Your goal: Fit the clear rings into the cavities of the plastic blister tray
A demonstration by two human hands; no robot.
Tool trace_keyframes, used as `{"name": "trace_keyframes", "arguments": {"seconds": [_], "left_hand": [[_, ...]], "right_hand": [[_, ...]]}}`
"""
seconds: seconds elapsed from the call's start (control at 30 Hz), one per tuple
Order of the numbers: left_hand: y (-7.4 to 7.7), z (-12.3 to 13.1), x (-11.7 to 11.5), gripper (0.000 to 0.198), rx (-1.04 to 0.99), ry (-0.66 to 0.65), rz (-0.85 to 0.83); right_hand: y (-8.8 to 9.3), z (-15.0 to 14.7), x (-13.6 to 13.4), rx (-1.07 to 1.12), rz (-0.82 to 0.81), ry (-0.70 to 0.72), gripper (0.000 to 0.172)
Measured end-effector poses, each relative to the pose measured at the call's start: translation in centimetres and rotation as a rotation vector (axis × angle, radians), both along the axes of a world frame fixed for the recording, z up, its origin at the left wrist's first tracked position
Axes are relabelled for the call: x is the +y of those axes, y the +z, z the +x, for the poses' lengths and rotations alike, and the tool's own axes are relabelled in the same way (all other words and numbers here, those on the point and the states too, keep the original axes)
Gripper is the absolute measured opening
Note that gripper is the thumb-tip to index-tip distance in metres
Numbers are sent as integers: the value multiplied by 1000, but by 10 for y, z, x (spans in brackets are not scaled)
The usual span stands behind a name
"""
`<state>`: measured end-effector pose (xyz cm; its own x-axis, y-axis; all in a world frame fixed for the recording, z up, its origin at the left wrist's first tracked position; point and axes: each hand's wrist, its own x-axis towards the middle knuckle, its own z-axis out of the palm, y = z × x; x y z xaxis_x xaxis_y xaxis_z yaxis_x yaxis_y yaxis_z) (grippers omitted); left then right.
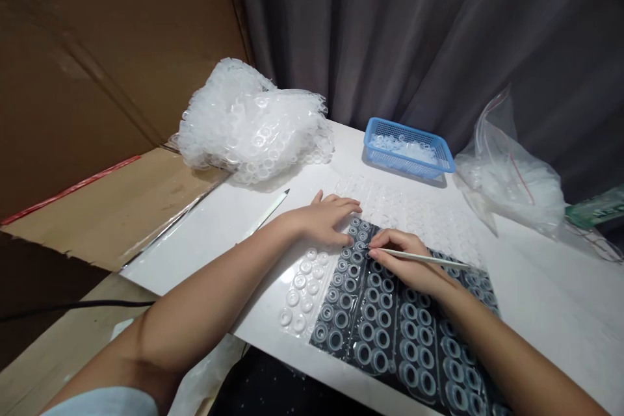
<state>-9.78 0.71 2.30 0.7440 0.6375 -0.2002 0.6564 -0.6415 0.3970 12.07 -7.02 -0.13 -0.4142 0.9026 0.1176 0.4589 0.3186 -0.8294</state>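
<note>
A clear plastic sheet of round ring-shaped cells [380, 312] lies on a white table [219, 227], partly over a dark backing. My left hand [326, 218] rests flat on the sheet's upper left part, fingers stretched out and pressing it down. My right hand [409, 263] is closed in a pinch on a thin white stick-like tool [429, 259], whose tip touches a ring cell just below my left fingertips. The tool's far end points right.
A heap of clear ring sheets [248, 120] sits at the back left. A blue mesh basket [407, 148] with loose rings stands behind the sheet. A zip bag [511, 179] of rings lies at right. A pointed blade-like tool [268, 213] lies left. Cardboard [97, 195] borders the table.
</note>
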Motion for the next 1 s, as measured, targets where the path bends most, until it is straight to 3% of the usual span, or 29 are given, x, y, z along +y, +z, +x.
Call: {"name": "trace_keyframes", "arguments": {"seconds": [0.13,0.47,1.0], "left_hand": [[-4,2,-3,69,-11,20,2],[-15,5,-2,72,-77,30,43],[-16,8,-4,72,-75,33,49]], "right_hand": [[-10,-3,-1,1,36,-34,8],[-10,-2,-3,-7,52,-44,5],[-13,0,-2,22,58,9,6]]}}
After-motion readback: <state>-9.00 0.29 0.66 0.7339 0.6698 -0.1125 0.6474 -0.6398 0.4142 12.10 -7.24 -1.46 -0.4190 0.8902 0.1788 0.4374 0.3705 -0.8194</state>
